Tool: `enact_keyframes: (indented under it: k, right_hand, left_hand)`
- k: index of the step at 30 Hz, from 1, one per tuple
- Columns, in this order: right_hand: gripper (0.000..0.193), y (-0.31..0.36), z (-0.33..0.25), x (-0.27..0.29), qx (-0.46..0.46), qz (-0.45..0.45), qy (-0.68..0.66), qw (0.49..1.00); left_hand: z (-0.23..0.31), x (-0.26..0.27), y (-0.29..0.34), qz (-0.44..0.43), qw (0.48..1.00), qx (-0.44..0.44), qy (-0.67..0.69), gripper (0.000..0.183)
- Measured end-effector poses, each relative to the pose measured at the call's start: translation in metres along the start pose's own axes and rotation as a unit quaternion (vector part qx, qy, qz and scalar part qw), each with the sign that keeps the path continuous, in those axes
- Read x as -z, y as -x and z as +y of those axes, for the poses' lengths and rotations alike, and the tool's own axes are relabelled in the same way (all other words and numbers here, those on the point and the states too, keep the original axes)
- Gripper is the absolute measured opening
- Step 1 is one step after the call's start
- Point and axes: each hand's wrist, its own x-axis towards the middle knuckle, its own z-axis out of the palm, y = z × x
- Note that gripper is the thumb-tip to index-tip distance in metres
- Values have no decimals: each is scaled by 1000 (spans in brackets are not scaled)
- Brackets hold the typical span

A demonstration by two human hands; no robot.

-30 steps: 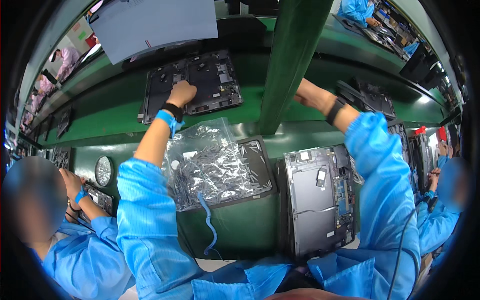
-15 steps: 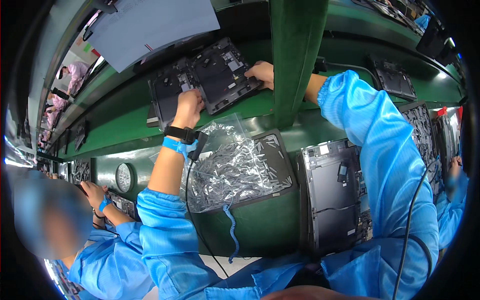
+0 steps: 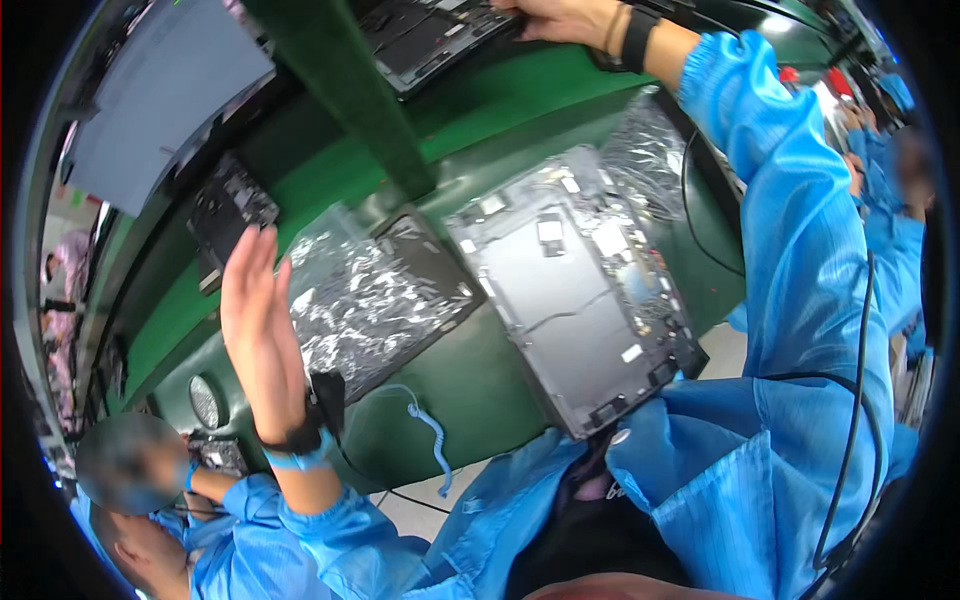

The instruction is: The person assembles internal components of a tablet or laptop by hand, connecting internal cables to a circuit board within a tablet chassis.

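My right hand [image 3: 565, 18] grips the right edge of a dark laptop case [image 3: 430, 38] at the top, on the raised green shelf to the right of the green post. Only part of that case shows. My left hand [image 3: 258, 325] is raised with fingers stretched out, holding nothing. Behind its fingertips, another dark laptop case [image 3: 222, 205] leans on the shelf left of the post. Beside the left hand lies a clear plastic bag [image 3: 350, 310] of small dark strips, partly over a dark flat panel [image 3: 418, 250]. A larger open laptop chassis [image 3: 560, 300] lies close before me.
The green post [image 3: 345, 100] rises from the shelf between the two cases. A second clear bag [image 3: 640, 150] lies beyond the chassis. A coiled blue cord [image 3: 435, 445] hangs over the bench's front edge. Co-workers sit at left [image 3: 150, 490] and right [image 3: 890, 200].
My right hand has carried one laptop case rightward past the post. The left hand has come off the cases and drawn back with its fingers stretched. The view has turned right.
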Motion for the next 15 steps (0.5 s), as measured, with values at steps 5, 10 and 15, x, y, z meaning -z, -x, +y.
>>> enact_keyframes:
  k: [5,10,15]
  right_hand:
    - [21,199,-110,14,156,18,105,982]
    - [46,338,-196,-46,-81,182,-361,911]
    - [54,420,-203,-143,-135,236,-451,850]
  left_hand:
    - [21,-66,98,-33,999,-16,-12,61]
    - [-3,-131,142,-108,992,-63,-16,66]
    - [-25,-163,172,-133,989,-29,-54,72]
